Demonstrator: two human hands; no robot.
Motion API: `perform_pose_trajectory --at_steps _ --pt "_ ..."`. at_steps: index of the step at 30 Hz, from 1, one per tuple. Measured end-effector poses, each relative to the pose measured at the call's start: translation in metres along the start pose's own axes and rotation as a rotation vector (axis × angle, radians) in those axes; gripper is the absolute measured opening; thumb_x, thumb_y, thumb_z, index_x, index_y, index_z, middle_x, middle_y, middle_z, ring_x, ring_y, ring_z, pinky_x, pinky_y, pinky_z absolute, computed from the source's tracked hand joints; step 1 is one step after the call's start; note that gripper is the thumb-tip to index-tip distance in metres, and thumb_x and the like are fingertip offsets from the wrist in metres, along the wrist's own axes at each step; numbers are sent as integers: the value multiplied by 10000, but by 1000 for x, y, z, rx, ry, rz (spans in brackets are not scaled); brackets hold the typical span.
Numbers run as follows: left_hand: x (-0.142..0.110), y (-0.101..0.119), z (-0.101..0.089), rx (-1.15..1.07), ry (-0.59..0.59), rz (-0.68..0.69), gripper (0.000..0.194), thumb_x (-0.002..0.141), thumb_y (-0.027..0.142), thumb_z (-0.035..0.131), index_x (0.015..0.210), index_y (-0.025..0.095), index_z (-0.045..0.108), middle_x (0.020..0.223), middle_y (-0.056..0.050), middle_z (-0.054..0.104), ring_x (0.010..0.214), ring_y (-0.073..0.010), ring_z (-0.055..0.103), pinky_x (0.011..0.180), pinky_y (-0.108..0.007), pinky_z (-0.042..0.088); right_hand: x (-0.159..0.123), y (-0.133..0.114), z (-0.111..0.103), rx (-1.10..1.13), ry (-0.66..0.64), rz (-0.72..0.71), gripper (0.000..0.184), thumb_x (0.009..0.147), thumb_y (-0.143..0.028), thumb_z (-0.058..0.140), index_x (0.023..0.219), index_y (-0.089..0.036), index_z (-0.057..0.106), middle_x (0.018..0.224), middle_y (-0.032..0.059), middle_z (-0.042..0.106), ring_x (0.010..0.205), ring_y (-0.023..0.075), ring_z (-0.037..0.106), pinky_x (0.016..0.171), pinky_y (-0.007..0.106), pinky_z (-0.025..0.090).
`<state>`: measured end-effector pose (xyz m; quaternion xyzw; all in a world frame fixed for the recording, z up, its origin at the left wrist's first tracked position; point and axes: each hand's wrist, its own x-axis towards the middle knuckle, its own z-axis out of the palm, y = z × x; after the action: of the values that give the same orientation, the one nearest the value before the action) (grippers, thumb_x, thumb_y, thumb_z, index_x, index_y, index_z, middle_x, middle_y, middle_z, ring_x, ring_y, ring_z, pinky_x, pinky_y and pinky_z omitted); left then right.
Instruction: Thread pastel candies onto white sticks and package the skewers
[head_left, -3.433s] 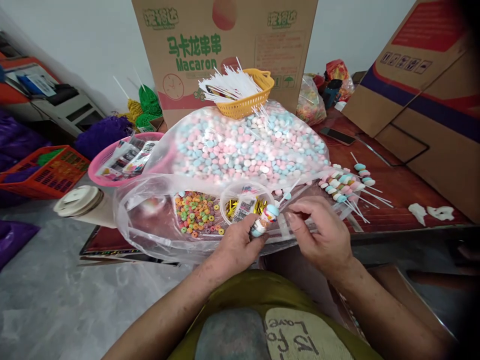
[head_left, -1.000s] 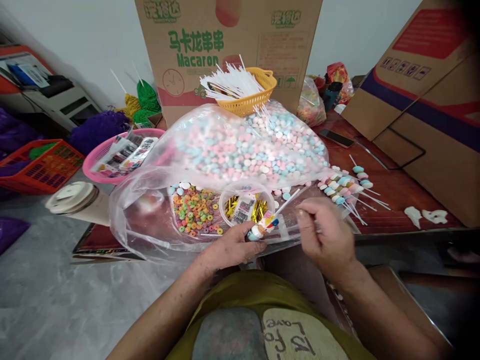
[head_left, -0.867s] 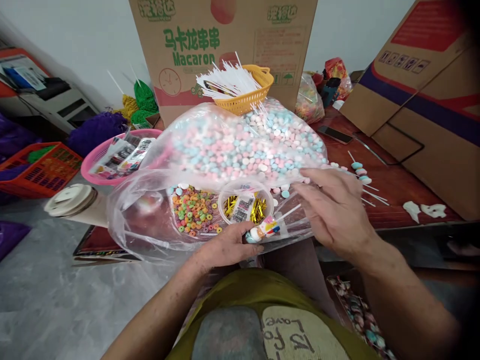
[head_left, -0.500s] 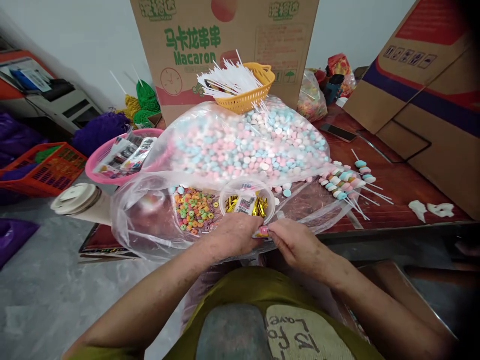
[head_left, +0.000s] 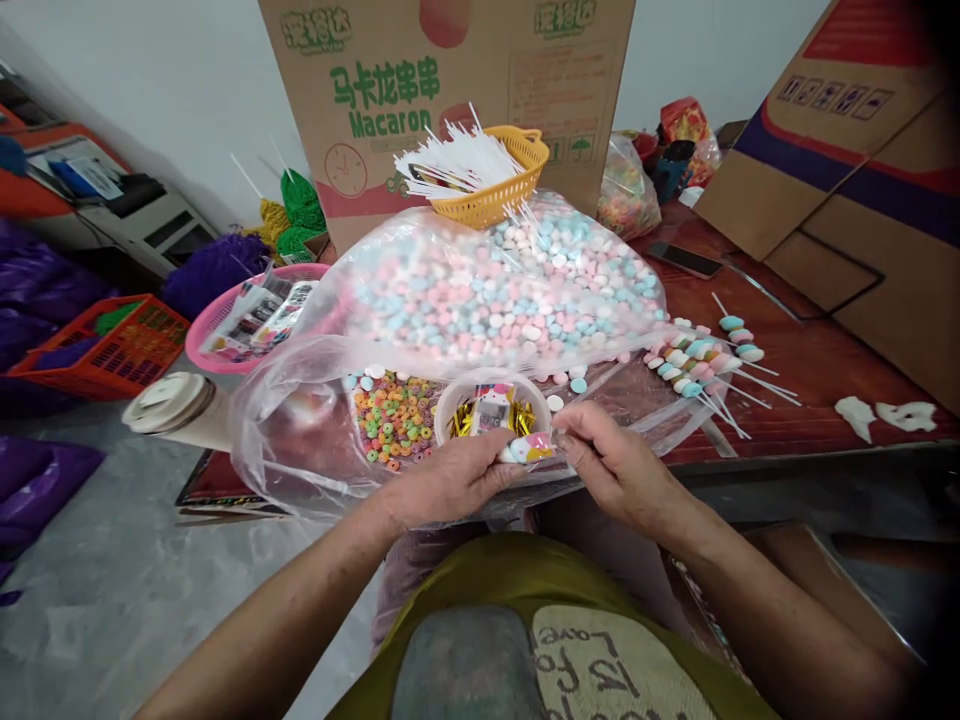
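Observation:
My left hand (head_left: 457,475) is closed around a small candy packet (head_left: 531,448) in a plastic wrapper printed pink, yellow and white. At the packet's right end, the thumb and fingertips of my right hand (head_left: 619,465) are pinched together on the wrapper. Just beyond my hands stands a clear round tub (head_left: 444,408), holding gold twist ties (head_left: 523,418) and a flat printed bag (head_left: 493,408). Coloured candy rings (head_left: 394,418) lie left of the tub. Behind it a large clear plastic bag (head_left: 315,345) spreads under a heap of pastel candies (head_left: 510,295).
Candy skewers (head_left: 690,360) lie at the right, near a phone (head_left: 684,260) and paper scraps (head_left: 904,416). A yellow basket (head_left: 491,208) of white sticks rests behind the heap. Left are a pink basket (head_left: 206,345) and a lidded cup (head_left: 176,405). Cartons (head_left: 457,60) stand behind.
The packet now shows more of its printed wrapper between my hands. My right hand has shifted slightly right and up, its fingers less curled. The whole view has moved a little.

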<state>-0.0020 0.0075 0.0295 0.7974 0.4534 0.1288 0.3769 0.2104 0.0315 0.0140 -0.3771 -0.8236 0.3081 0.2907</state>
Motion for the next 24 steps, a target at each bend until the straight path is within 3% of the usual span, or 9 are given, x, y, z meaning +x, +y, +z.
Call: perform_pose_trajectory --at_steps 3,5,7,10,11,14,16,21,24 --pt "3 6 20 -248 29 -30 331 894 448 366 975 173 533 797 -31 588 693 -145 521 621 -244 406 11 -3 -2 -65 -121 -43 173 864 -184 395 1021 -185 467 712 4 589 609 144 538 546 246 383" --pt "6 10 29 -469 29 -138 370 879 502 367 938 170 521 680 -2 553 566 -118 497 529 -226 386 19 -3 -7 -90 -171 -83 218 857 -174 391 1057 -179 479 716 6 587 594 139 529 545 247 386" --pt "9 12 33 -698 61 -265 390 857 545 380 901 175 495 598 26 511 451 -92 451 441 -209 335 25 0 -14 -56 -72 -89 260 870 -206 398 1115 -182 479 811 30 605 644 138 542 581 253 413" --pt "12 13 34 -940 194 -345 377 827 547 432 912 183 479 616 24 533 429 -87 467 404 -193 311 24 7 -15 99 225 27 280 875 -302 454 1130 -196 501 921 44 603 715 136 556 622 251 443" --pt "12 13 34 -962 230 -350 372 822 540 442 914 182 485 631 19 542 442 -90 481 406 -192 316 21 8 -12 173 231 72 266 862 -330 486 1090 -198 525 878 31 605 696 134 555 603 245 444" --pt "12 14 37 -819 303 -306 347 837 502 432 833 165 512 650 8 535 508 -97 492 464 -203 374 10 6 7 411 -63 166 181 844 -362 512 857 -189 564 689 -13 587 611 125 550 538 228 433" --pt "10 15 38 -664 327 -249 347 868 469 382 772 161 507 663 -1 528 580 -113 495 535 -221 411 5 1 19 418 -149 178 223 857 -331 473 698 -182 523 612 -22 561 574 115 533 520 218 411" --pt "0 11 37 -447 173 -124 380 903 462 313 746 170 498 703 -13 545 688 -135 491 673 -244 416 -4 -14 28 103 34 3 217 825 -216 433 621 -180 500 562 -14 524 538 105 472 509 221 347" --pt "-4 8 36 -477 52 -70 390 909 474 296 778 170 503 741 -21 555 698 -130 499 688 -239 418 -6 -17 30 315 11 188 199 827 -280 432 664 -188 498 555 -19 536 473 99 463 453 217 353"
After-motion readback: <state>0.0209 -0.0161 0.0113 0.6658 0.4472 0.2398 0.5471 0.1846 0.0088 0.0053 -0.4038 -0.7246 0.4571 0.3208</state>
